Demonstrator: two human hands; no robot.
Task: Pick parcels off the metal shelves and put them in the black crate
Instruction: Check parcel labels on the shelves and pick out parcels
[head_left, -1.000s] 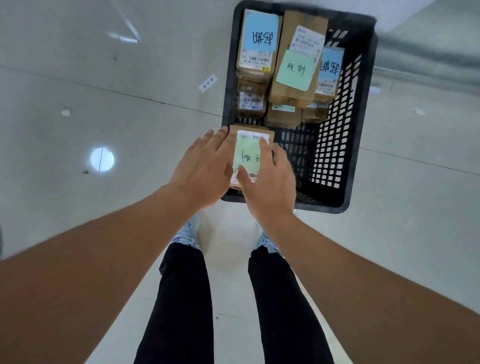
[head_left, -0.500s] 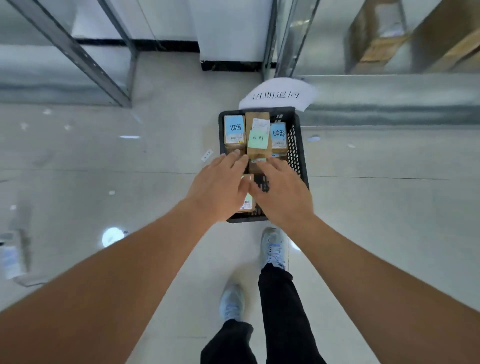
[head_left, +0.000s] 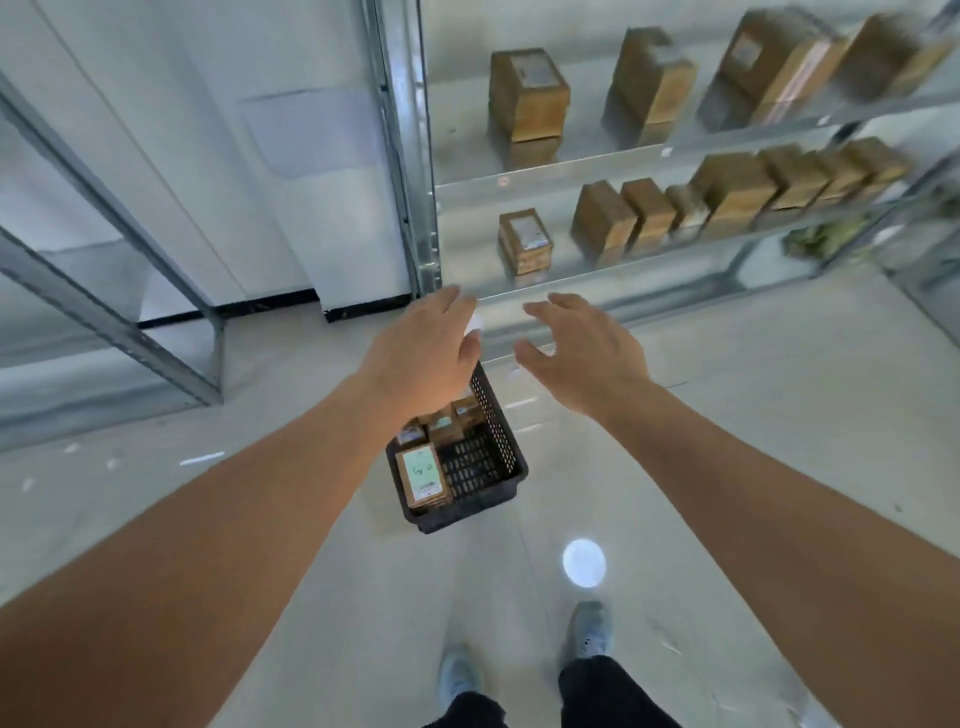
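Both hands are up and empty right now, the left hand (head_left: 423, 353) and right hand (head_left: 584, 353) hanging between the black perforated plastic crate (head_left: 506, 441) on the floor and the grey metal shelves (head_left: 571, 171) beyond it, fingers spread and loose, gripping nothing. The crate sits near the person's feet with a green-labelled brown cardboard parcel (head_left: 423, 475) lying flat at its near end and a few more packed at the far end, partly hidden by the left hand.

My guess is the next grab is the small lone cardboard parcel with a white label (head_left: 524, 247) on the lower shelf, since it's closest. Things that could go sideways: the row of brown cardboard boxes (head_left: 727, 202) just right of it is packed tight, so a sloppy reach might knock one off. Also the crate is right in the walking path, easy to kick or trip over when stepping in. And the shelf upright (head_left: 410, 156) is close to the left side, knuckle-banging territory.
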